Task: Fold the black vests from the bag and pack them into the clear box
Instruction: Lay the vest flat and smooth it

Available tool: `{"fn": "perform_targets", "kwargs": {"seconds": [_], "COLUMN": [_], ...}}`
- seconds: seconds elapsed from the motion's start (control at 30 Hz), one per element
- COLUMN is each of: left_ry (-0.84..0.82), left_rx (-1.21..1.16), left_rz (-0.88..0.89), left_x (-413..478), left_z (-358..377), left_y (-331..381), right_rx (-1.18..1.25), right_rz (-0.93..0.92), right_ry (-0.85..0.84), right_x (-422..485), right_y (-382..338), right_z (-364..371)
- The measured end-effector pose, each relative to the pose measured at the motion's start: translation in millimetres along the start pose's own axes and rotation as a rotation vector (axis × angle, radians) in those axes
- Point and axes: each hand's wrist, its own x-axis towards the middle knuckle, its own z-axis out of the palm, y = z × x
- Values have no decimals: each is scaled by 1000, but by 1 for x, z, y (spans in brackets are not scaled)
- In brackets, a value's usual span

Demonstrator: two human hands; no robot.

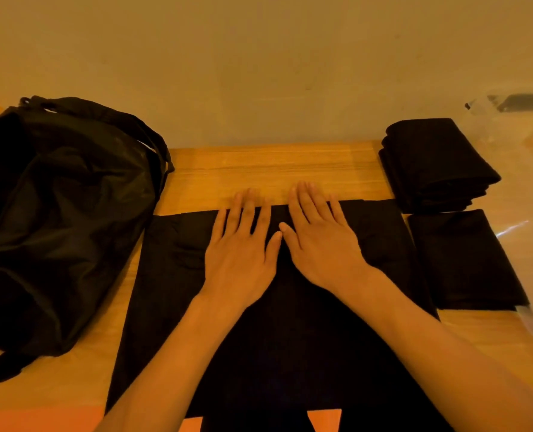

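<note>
The person's forearms (196,353) reach in from the near edge and cross the black vest (171,275), which lies spread flat on the wooden counter (274,169), its near end hanging toward the person's lap. Both hands lie palm-down on the far part of the cloth. The left hand (240,260) and the right hand (321,244) sit side by side with fingers straight and slightly spread, thumbs almost touching, fingertips reaching just past the far edge onto bare wood. They pinch nothing. The flat pressure looks meant to smooth the fabric and pin it square before a fold, since thin black cloth would slide and wrinkle otherwise.

The black bag (62,213) slumps at the left, touching the vest's left edge. It probably sits there so the next vest is a short reach away. At the far right a stack of folded vests (433,163) is piled, and just nearer lies a single folded vest (464,263), beside the spread one. The clear box (527,169) shows only as glare and faint plastic lines at the right edge. Whether the folded pieces lie inside it or just against it cannot be told.

Judging by this layout, work runs left to right, from bag to folding to packing. The step in hand seems to be flattening, with the folding of this vest not yet done.
</note>
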Motion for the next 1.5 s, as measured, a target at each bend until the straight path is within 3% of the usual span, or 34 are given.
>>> {"fn": "perform_targets", "kwargs": {"seconds": [0.3, 0.43, 0.7, 0.93, 1.03, 1.5], "left_ry": [-28, 63, -82, -12, -56, 5], "left_rx": [-3, -56, 28, 12, 5, -19], "left_rz": [-101, -131, -353, -310, -296, -290], "left_x": [-6, -32, -93, -105, -125, -163], "left_z": [-5, -29, -9, -19, -15, -5], "left_y": [-30, -30, -34, -27, -23, -40], "right_rx": [-14, 19, -41, 11, 3, -68], "right_rz": [143, 172, 275, 190, 135, 140], "right_ry": [-28, 67, 26, 53, 12, 10], "right_x": [-16, -43, -93, -105, -130, -179], "right_y": [50, 41, 38, 32, 25, 40], "right_z": [-3, -15, 8, -13, -15, 9]}}
